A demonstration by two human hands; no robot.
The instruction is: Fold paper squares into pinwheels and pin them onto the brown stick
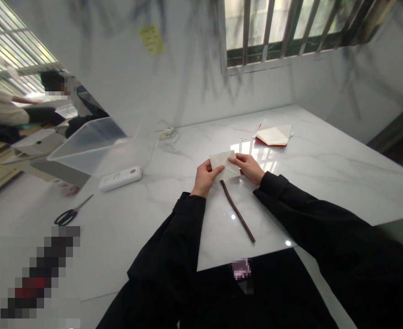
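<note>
A small cream sheet of paper (222,161) is held up between my hands, just above the marble-patterned table (174,219). My left hand (204,178) pinches its left lower side, with the thumb across the front. At the right edge, my right hand (249,167) grips the same paper between thumb and fingers. A slim dark brown stick (237,211), slightly bent, lies on the table below the paper, its far end close to the paper's lower edge. Whether the paper touches the stick I cannot tell.
Stacked coloured paper (274,135) lies at the back right, near several tiny white bits (243,138). To the left are a white oblong device (120,178), black-handled scissors (73,211) and a clear plastic bin (84,144). Other people (2,107) sit beyond at far left.
</note>
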